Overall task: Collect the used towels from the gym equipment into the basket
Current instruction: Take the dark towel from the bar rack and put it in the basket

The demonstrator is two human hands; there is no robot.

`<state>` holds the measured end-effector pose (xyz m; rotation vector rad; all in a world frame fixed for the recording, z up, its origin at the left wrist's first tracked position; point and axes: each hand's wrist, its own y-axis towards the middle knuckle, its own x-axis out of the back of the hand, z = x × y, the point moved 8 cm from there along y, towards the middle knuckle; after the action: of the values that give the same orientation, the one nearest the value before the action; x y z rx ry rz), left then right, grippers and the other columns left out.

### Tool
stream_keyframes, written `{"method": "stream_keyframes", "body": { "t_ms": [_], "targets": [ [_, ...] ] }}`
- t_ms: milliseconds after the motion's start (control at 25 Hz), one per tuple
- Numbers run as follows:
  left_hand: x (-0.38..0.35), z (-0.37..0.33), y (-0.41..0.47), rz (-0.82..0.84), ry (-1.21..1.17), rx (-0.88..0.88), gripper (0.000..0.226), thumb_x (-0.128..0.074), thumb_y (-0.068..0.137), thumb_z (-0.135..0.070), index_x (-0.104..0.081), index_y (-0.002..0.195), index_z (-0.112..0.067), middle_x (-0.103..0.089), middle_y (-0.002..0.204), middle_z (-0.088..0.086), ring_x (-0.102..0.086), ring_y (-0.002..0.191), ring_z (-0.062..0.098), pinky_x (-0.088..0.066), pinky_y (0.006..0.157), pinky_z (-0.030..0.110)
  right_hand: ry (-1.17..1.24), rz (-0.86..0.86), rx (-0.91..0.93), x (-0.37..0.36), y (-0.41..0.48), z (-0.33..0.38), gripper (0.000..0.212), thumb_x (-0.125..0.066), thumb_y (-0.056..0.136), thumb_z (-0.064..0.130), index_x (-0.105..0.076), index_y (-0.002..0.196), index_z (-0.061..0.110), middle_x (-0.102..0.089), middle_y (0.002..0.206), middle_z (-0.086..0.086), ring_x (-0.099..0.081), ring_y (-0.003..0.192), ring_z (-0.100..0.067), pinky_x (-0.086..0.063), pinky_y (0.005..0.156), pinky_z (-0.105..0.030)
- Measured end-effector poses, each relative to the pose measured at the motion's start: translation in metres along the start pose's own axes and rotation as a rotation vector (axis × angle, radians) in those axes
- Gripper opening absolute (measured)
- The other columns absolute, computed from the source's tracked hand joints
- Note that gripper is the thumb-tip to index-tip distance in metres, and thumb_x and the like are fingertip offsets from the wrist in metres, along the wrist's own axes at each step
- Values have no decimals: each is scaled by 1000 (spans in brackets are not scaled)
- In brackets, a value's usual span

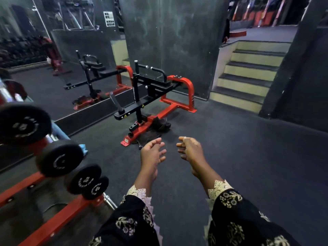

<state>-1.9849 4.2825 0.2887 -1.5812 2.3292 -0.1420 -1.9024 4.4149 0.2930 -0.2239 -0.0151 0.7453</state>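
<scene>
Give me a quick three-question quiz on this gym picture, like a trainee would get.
1. True or false: the left hand and the right hand both hold nothing.
2. Where does the dark towel lie? A) in the left hand B) at the base of the red machine C) in the right hand
3. Fill in: the dumbbells sit on the person's ____ side.
Key: 1 true; 2 B; 3 left.

I see a machine frame (177, 107) of red and black painted metal with a slight sheen, a matt, grainy floor (230, 157), matt black dumbbell heads (59, 158) on shiny metal handles (110, 201), a glossy mirror (53, 50), and printed cloth sleeves (236, 215) edged in lace.
</scene>
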Motion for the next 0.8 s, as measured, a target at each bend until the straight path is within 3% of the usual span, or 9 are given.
{"method": "stream_keyframes", "body": {
  "t_ms": [240, 520, 640, 800],
  "targets": [
    [-57, -36, 184, -49, 8, 23, 20, -49, 96, -13, -62, 110, -17, -67, 107, 7, -64, 78, 17, -48, 64, 27, -34, -17, -54, -21, 190, 32, 18, -44, 96, 20, -62, 98, 20, -64, 93, -5, -55, 78, -17, -40, 60, -25],
    [-95, -11, 389, -125, 38, 101, 20, -47, 96, -12, -61, 109, -16, -67, 103, 7, -63, 87, 24, -47, 69, 30, -34, 39, -137, -67, 408, 10, 21, -40, 97, 15, -59, 107, 15, -61, 91, -7, -51, 69, -14, -36, 57, -24],
    [-119, -14, 480, -151, 43, 128, 21, -47, 95, -10, -61, 111, -15, -67, 100, 6, -62, 85, 23, -46, 69, 30, -76, 77, -131, -88, 507, 8, 21, -42, 96, 16, -61, 102, 17, -63, 88, -5, -53, 68, -13, -38, 57, -23],
    [-133, -34, 597, -242, 56, 137, 23, -47, 95, -7, -61, 112, -13, -66, 88, 1, -60, 71, 15, -42, 59, 24, -206, 110, -177, -115, 644, 9, 19, -46, 93, 23, -63, 85, 27, -68, 89, -4, -59, 77, -18, -42, 71, -32]
  ]
}}
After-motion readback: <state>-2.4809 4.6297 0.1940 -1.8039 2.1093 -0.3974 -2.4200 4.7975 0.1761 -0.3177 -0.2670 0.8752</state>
